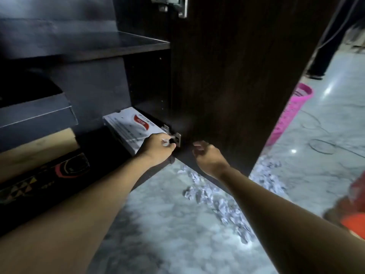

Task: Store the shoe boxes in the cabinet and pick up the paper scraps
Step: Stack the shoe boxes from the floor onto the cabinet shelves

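Two boxes in the cabinet (98,44): patterned box (45,173) far left of the hands, white box (126,125) just ahead of left hand (156,149), long axis running inward. Left hand curled at its near end, grip unclear. Right hand (209,157) loosely curled, empty, at the door (227,86). Scraps (217,200) on the floor (167,224) below the right arm, so nearer that hand. Basket (292,113) far right, contents unclear.
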`<action>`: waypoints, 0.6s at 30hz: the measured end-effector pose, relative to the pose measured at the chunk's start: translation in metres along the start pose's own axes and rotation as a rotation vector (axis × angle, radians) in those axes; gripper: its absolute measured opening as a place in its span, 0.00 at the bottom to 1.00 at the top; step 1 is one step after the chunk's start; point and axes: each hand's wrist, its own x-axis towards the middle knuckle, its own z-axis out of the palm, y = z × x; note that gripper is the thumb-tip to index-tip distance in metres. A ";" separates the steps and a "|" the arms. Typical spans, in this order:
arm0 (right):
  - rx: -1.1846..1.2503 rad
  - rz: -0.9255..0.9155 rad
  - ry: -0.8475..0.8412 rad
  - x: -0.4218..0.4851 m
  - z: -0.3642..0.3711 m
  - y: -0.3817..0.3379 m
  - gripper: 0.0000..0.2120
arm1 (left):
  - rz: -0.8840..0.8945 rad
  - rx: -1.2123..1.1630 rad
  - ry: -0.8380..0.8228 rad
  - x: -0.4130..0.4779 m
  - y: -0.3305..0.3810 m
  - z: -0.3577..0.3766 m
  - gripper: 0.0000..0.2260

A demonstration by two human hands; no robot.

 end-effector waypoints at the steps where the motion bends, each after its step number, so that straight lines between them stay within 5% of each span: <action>1: -0.036 0.022 0.024 -0.017 -0.013 0.006 0.18 | 0.035 -0.011 -0.043 -0.013 0.013 0.007 0.11; 6: -0.190 0.137 0.255 -0.118 -0.073 0.044 0.17 | 0.220 -0.048 -0.267 -0.087 0.081 0.052 0.12; 10: -0.268 0.292 0.283 -0.200 -0.115 0.068 0.18 | 0.292 -0.036 -0.430 -0.138 0.125 0.087 0.08; 18: -0.264 0.520 0.410 -0.352 -0.168 0.191 0.17 | 0.152 -0.175 -0.737 -0.270 0.184 0.229 0.12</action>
